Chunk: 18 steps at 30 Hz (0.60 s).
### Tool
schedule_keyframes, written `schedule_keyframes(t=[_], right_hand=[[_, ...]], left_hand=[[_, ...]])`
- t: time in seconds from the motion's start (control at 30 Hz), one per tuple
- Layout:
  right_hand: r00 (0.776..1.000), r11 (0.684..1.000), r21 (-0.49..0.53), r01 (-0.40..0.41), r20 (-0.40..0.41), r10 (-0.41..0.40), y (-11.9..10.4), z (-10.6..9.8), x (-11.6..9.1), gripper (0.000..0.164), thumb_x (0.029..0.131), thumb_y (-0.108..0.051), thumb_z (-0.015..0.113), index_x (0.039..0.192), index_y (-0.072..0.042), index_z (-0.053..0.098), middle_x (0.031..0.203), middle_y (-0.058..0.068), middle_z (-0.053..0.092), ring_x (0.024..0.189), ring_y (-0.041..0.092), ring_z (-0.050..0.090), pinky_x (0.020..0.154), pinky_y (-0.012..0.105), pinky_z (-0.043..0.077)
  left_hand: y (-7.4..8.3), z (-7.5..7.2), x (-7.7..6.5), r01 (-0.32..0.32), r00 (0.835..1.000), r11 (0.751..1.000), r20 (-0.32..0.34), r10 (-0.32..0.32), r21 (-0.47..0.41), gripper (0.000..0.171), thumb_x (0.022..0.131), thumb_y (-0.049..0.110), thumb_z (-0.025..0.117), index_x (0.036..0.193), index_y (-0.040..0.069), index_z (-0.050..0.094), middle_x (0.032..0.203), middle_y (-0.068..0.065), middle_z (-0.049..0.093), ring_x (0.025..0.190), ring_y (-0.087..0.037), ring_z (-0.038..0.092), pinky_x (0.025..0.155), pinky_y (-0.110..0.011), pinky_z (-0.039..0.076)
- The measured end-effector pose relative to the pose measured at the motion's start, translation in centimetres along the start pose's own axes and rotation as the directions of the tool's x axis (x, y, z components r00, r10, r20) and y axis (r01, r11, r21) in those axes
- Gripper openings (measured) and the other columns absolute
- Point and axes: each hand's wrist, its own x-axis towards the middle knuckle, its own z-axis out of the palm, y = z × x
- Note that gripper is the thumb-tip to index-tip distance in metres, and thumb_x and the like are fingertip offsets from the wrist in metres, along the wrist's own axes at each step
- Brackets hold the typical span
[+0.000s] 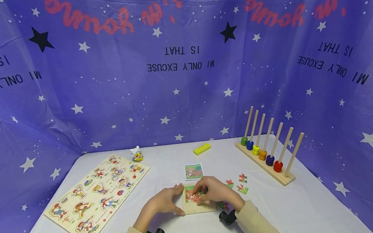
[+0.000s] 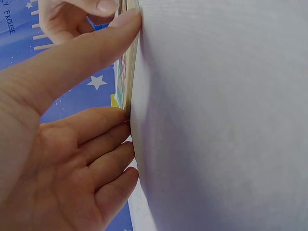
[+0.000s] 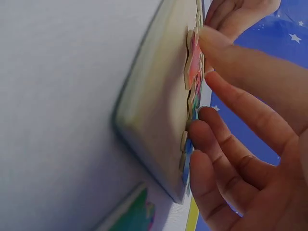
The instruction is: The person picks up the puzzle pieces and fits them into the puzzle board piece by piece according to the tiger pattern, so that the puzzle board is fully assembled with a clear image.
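My left hand (image 1: 163,201) braces a small wooden puzzle board (image 1: 200,207) along its left side. In the left wrist view its thumb (image 2: 126,23) touches the near part of the edge and its extended fingers (image 2: 108,154) lie farther along. Over the board is my right hand (image 1: 213,189), its thumb and fingertips on joined jigsaw pieces (image 1: 190,196) with a red animal picture. One pink-red jigsaw piece (image 3: 193,62) sits under the right thumb in the right wrist view. The board's lower part shows bare wood. My right hand partly hides the picture.
Behind the board lies a picture card (image 1: 193,171). Several loose jigsaw pieces (image 1: 243,189) are scattered right of it. A peg stacker (image 1: 266,163) stands at right, a character puzzle board (image 1: 97,196) at left. A small figurine (image 1: 137,154) and yellow block (image 1: 202,149) are farther back.
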Motion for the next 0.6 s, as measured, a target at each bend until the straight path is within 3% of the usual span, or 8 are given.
schedule_keyframes(t=[0.6], right_hand=[[1.000,1.000,-0.012,-0.025,0.006,0.025,-0.26,0.01,-0.38,0.029,0.076,-0.018,0.083,0.102,-0.011,0.073,0.097,-0.005,0.065,0.081,0.011,0.060,0.071,0.020,0.051]], left_hand=[[0.05,0.02,0.04,0.017,1.000,1.000,0.011,-0.017,-0.015,0.089,0.068,0.030,0.087,0.140,-0.003,0.045,0.149,-0.018,0.038,0.137,-0.038,0.034,0.112,-0.052,0.028]])
